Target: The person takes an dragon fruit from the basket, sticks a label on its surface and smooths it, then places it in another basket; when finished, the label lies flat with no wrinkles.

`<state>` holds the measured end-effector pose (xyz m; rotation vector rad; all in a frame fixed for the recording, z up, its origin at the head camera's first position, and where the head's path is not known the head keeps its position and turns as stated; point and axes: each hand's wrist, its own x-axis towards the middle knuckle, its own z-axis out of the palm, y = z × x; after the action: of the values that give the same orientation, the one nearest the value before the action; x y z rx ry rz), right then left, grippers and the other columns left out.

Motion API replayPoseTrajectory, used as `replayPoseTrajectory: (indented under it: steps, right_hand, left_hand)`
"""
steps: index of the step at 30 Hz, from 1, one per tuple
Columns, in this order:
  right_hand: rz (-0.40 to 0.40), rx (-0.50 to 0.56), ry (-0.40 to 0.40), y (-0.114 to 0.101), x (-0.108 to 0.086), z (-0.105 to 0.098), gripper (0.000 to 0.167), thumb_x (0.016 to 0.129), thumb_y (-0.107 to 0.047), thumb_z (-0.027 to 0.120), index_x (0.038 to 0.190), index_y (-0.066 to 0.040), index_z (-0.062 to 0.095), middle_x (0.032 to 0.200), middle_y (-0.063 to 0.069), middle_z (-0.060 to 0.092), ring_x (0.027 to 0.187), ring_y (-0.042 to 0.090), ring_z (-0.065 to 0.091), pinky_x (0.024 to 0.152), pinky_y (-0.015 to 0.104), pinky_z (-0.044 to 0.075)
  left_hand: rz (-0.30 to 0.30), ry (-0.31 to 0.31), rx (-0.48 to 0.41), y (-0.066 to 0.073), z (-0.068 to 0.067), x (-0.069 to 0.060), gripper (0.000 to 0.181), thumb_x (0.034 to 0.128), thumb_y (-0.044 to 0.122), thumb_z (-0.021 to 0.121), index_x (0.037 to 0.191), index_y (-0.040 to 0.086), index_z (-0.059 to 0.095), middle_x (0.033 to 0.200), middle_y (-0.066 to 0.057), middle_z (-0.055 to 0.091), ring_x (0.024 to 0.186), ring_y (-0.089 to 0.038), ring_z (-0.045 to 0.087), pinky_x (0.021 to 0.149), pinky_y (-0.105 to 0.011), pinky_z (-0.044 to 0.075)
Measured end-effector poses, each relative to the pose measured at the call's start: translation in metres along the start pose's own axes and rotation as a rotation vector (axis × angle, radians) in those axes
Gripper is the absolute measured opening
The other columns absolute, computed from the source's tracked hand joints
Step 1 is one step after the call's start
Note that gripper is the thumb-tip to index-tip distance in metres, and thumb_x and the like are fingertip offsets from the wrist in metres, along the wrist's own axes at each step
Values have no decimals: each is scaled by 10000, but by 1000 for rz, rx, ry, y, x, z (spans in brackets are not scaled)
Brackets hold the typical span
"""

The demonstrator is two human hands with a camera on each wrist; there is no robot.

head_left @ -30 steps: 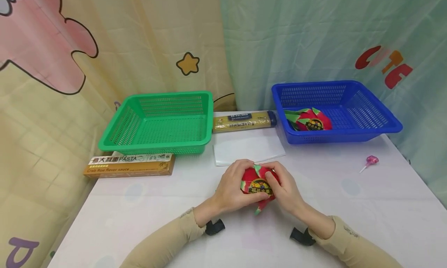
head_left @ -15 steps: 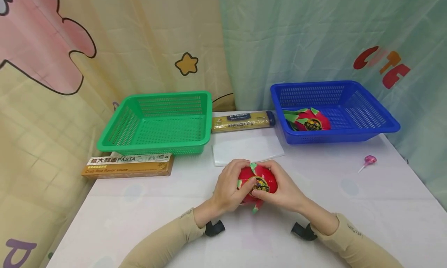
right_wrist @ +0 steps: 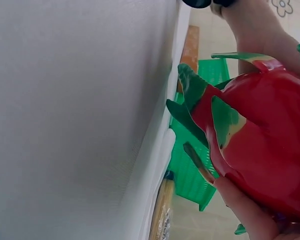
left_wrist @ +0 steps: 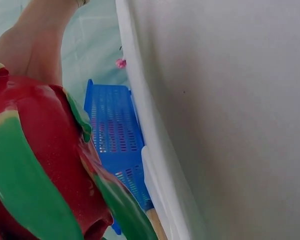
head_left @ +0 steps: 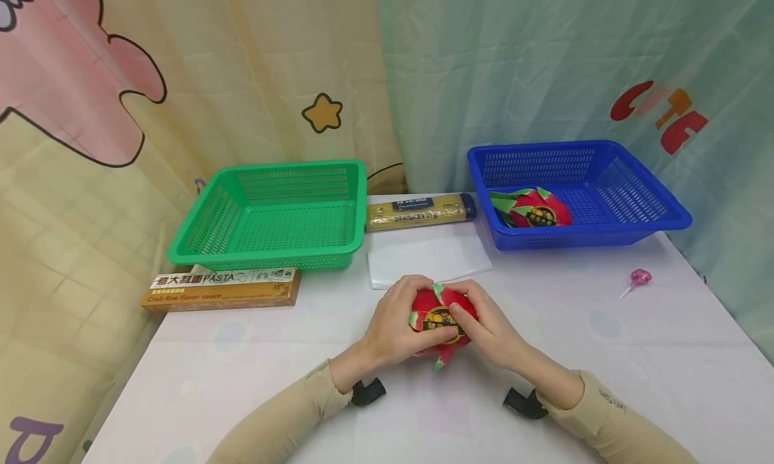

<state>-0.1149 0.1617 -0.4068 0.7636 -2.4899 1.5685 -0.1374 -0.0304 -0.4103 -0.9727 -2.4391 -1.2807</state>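
Both hands hold one red dragon fruit (head_left: 426,303) with green-tipped scales and a round dark sticker on its upper side. My left hand (head_left: 392,323) wraps its left side, thumb lying across the sticker. On the other side my right hand (head_left: 492,326) grips it, its thumb also over the sticker. The right wrist view shows the dragon fruit (right_wrist: 270,135) close up, its leafy end toward the camera's left. In the left wrist view the dragon fruit (left_wrist: 45,150) fills the lower left. A second dragon fruit (head_left: 547,205) lies in the blue basket (head_left: 641,232) at the back right.
A green basket (head_left: 272,259) stands at the back left, with a pasta box (head_left: 224,293) before it. Between the baskets lie a spaghetti pack (head_left: 417,212) and a folded white sheet (head_left: 429,256). A pink lollipop (head_left: 639,277) lies at right on the white table (head_left: 272,356).
Both thumbs have shifted over the sticker, and the dragon fruit has moved slightly left and turned a little between the hands. The other things stay where they were.
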Motion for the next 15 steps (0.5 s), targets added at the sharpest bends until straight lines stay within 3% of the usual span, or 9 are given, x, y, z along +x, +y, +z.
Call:
replayPoseTrajectory:
  steps: [5, 8, 12, 15]
  right_hand:
    - [-26, -1, 34, 1, 0, -2, 239, 991, -77, 410, 1214, -84, 493, 1176, 38, 542, 1013, 157, 522, 818, 296, 479]
    - [-28, -8, 18, 3, -1, -4, 311, 930, -110, 549, 1233, -110, 480, 1197, 26, 531, 1036, 157, 517, 819, 297, 493]
    - [3, 18, -52, 4, 0, -8, 557, 798, -187, 741, 1266, -170, 440, 1230, 2, 493, 1054, 178, 510, 794, 302, 514]
    - [57, 69, -126, 2, 2, -11, 627, 771, -219, 775, 1281, -209, 411, 1251, -1, 466, 1084, 216, 498, 793, 310, 521]
  left_hand:
    - [59, -11, 22, 1, 2, 0, 496, 857, 466, 555, 1191, 109, 472, 1153, -6, 518, 992, -116, 488, 752, -278, 460]
    - [95, -9, 27, 1, 3, -1, 469, 905, 457, 481, 1207, 100, 457, 1187, -29, 508, 1052, -140, 480, 815, -315, 454]
    - [106, 2, 34, 0, 3, -2, 425, 921, 412, 458, 1208, 99, 456, 1205, -37, 503, 1082, -155, 477, 874, -372, 427]
    - [85, -2, 33, 1, 2, -4, 402, 908, 375, 473, 1204, 103, 461, 1211, -33, 497, 1090, -149, 469, 875, -378, 422]
